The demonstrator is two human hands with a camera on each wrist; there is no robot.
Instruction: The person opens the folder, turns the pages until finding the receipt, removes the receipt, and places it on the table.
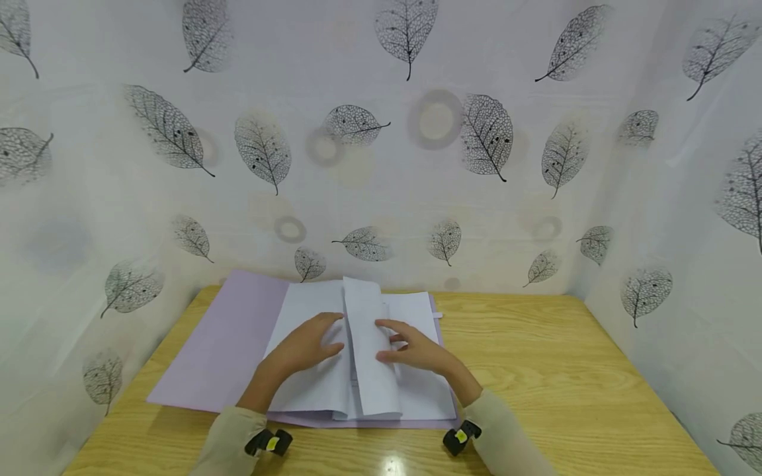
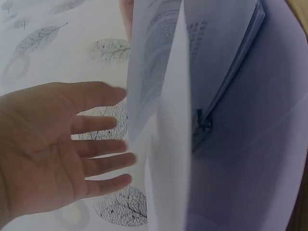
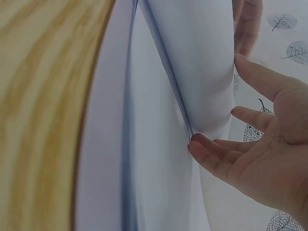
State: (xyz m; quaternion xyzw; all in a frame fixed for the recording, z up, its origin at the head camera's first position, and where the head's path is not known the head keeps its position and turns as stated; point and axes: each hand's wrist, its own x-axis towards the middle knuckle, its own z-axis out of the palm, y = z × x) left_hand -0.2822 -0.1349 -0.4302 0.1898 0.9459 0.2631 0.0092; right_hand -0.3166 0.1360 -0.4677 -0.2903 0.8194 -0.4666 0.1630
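A lilac folder [image 1: 226, 344] lies opened out on the table, with white paper sheets [image 1: 419, 396] inside. Between the two hands one sheet [image 1: 372, 357] stands raised and curved. My left hand [image 1: 306, 344] is over the pages on the left; in the left wrist view its fingers [image 2: 103, 166] are spread and hold nothing. On the other side my right hand [image 1: 417, 347] touches the raised sheet with extended fingertips, seen closely in the right wrist view [image 3: 279, 139]. Printed text shows faintly on a page in the left wrist view, beside a dark clip [image 2: 203, 122] at the binding.
The wood-grain table [image 1: 536, 370] extends to the right of the folder. A pale curtain [image 1: 381, 178] with leaf prints stands behind and at both sides. A small white tab [image 1: 437, 315] sticks out at the folder's right edge.
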